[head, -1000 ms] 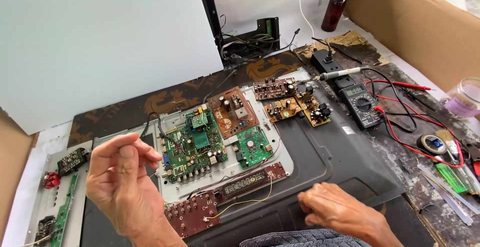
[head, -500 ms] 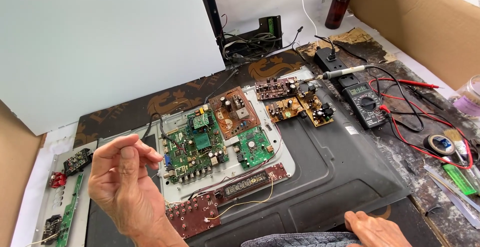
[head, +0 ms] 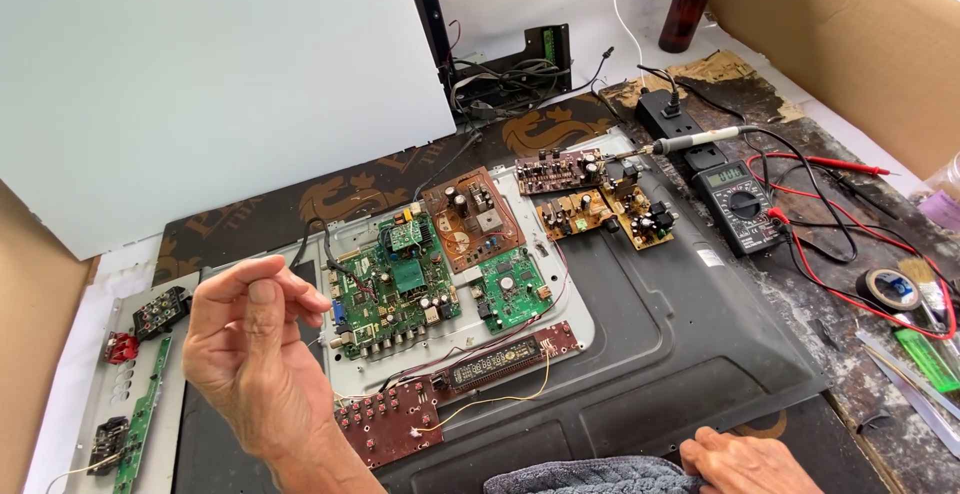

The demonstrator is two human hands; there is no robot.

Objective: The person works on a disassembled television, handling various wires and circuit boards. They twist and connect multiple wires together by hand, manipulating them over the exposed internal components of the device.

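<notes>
Your left hand (head: pixel 250 349) hovers at lower left, fingers pinched together (on what, unclear) beside the green circuit board (head: pixel 395 284); your right hand (head: pixel 745 462), fingers curled, rests on the grey cloth (head: pixel 590 476).

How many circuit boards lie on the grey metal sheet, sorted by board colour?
Green boards: 2
Brown boards: 3
Dark red boards: 2
Total: 7
</notes>
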